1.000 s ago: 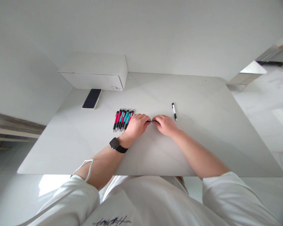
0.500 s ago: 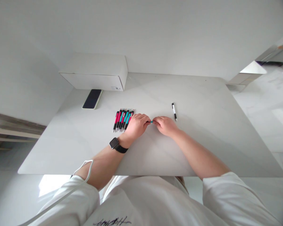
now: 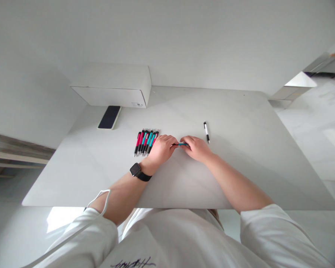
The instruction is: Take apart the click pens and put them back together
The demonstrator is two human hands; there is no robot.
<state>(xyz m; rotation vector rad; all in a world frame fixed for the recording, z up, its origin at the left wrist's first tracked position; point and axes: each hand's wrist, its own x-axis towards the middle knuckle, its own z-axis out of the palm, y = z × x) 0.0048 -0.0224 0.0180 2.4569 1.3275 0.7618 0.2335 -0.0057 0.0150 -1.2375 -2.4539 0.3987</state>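
On white desk: white box far left; dark phone just before it; row of red and teal pens centre; black-and-white pen apart, right.

teal pen: more barrel showing than half a second ago | right hand: fingertips slid a little rightward along it | gap to left hand: slightly wider, apparently; detail too small to confirm
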